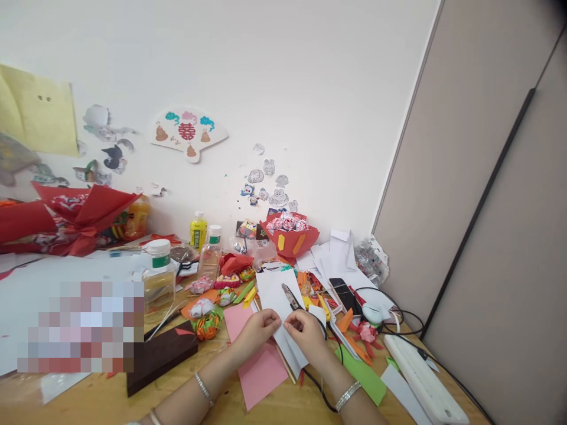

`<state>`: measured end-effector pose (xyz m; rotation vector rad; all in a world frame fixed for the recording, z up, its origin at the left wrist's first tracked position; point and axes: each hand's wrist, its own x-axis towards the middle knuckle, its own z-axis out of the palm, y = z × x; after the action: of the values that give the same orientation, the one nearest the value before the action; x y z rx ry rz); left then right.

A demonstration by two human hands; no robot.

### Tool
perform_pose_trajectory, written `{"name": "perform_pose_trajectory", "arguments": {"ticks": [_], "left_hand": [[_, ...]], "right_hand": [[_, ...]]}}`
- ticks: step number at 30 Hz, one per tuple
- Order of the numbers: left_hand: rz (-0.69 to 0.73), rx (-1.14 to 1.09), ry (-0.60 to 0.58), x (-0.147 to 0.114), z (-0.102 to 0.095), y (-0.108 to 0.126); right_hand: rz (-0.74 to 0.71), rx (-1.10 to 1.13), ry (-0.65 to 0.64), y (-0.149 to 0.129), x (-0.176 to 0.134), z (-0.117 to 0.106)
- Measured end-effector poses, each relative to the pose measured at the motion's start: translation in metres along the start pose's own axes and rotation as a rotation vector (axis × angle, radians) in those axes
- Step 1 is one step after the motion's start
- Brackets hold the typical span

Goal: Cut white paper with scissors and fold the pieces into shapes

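Observation:
My left hand [262, 329] and my right hand [305, 332] face each other, almost touching at the fingertips. Each is closed in a pinch, and anything between the fingers is too small to make out. Below them lies a sheet of white paper [277, 288], partly covering pink paper [263, 378]. Scissors [290, 295] rest on the white sheet just beyond my right hand, blades pointing away, with that hand partly in front of the handles. A thin wooden stick [287, 366] lies along the paper's near edge.
Paper flowers [207, 323] and a dark box [162, 357] sit left, near clear bottles [160, 277]. A red-wrapped bouquet [290, 236] stands at the wall. On the right are a phone [344, 295], a mouse [374, 313], green paper [363, 375], cables and a white power strip [423, 378].

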<state>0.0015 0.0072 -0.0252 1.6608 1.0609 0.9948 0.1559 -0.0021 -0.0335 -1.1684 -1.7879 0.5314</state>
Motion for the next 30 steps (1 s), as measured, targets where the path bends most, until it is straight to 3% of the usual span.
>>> {"name": "perform_pose_trajectory", "arguments": {"ticks": [21,30], "left_hand": [[0.131,0.243,-0.011,-0.0023,-0.0022,-0.0047],[0.102,0.242,0.01,-0.0006,-0.0032,-0.0066]], "right_hand": [[-0.02,-0.061,-0.024,-0.0033,-0.0009,-0.0016],[-0.04,-0.137,-0.005,-0.0036,-0.0003,-0.0043]]}}
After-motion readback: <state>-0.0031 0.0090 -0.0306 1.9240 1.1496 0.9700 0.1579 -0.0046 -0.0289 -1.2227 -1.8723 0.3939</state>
